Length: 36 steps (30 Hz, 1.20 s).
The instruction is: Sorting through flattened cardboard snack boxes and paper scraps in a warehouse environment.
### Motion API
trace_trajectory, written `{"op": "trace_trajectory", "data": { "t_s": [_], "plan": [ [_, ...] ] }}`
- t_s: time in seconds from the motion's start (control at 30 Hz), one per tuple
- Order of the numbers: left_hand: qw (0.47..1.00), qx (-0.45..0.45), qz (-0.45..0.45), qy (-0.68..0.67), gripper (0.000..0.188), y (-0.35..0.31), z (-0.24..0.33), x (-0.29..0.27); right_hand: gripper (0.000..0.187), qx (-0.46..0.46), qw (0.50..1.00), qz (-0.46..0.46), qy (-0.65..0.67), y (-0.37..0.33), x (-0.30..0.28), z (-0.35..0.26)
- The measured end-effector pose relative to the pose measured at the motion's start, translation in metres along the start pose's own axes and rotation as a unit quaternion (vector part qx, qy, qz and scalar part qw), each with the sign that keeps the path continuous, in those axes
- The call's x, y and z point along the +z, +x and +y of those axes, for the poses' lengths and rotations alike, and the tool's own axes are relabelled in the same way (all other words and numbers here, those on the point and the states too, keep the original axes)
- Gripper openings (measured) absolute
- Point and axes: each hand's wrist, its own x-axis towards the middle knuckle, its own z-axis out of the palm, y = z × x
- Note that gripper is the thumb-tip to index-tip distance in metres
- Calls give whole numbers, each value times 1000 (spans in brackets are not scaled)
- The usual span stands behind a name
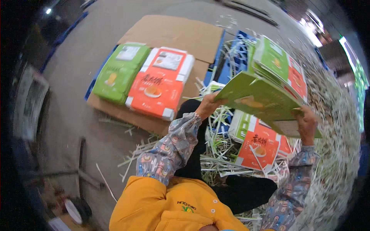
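Note:
A green printed carton blank (258,98) is held up in front of me, tilted, with its upper edge toward the left. My left hand (209,104) is closed on its left end. At the opposite end, my right hand (306,122) grips the edge, fingers wrapped over it. Behind it leans a stack of green and red carton blanks (273,57), partly covered by the one in my hands; whether they touch cannot be told. Below it, more red carton blanks (259,145) lie among paper strips, close to my legs.
On a brown cardboard sheet (173,32) at the left sit a green stack of blanks (122,73) and a red stack (160,82). A large heap of shredded paper strips (331,154) spreads along the right. Dark metal legs (81,169) stand at the lower left.

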Motion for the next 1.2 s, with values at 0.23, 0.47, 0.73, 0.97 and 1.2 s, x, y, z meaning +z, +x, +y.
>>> {"op": "trace_trajectory", "data": {
  "t_s": [0.23, 0.47, 0.73, 0.97, 1.2],
  "plan": [
    [926, 91, 329, -164, 26, -42, 65, -125, 34, -344, 916, 170, -113, 133, -18, -183],
    [825, 99, 556, 4, 18, -83, 136, -261, 39, -322, 887, 332, 6, 163, -16, -253],
    [806, 197, 556, -51, 22, -104, 93, -391, 21, -219, 973, 53, 46, 110, 136, -195],
    [742, -92, 646, 153, 27, -136, -57, -453, 18, -128, 980, -141, 62, 40, 218, -145],
    [669, -133, 706, -191, 29, -141, -96, -461, 18, -88, 972, -210, 64, 13, 234, -132]
  ]
}}
